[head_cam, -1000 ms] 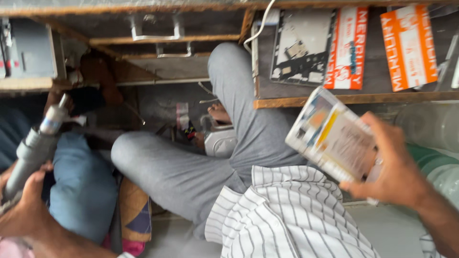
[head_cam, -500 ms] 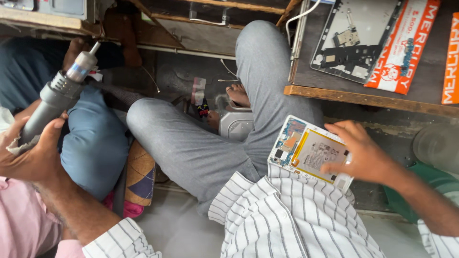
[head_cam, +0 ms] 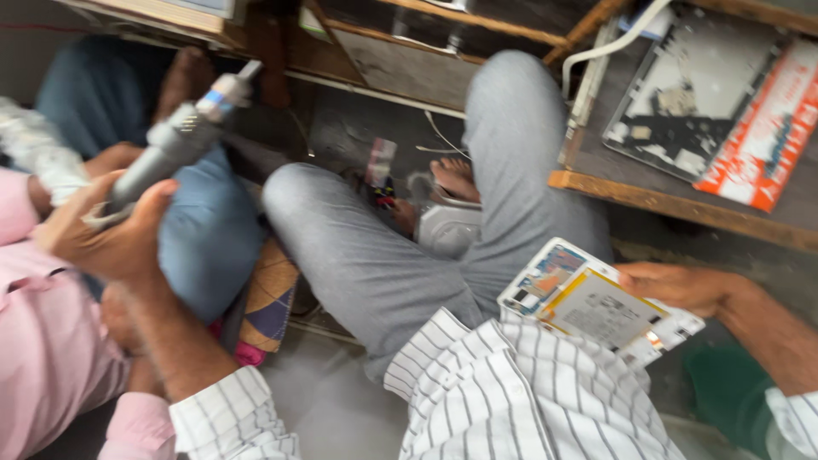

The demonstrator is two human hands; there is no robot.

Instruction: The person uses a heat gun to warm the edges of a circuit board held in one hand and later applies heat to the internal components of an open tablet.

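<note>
Soft, even daylight fills the frame, with no hard shadows or glare. Motion blur smears everything, worst at the left, where the grey cylindrical hand tool [head_cam: 175,145] streaks. The dark recess under the wooden shelf [head_cam: 682,209] at upper centre is dim.

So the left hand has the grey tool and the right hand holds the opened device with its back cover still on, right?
Not quite. In the head view the device in the right hand has its back cover off, with the innards bare. The left hand does grip the grey tool.
</note>
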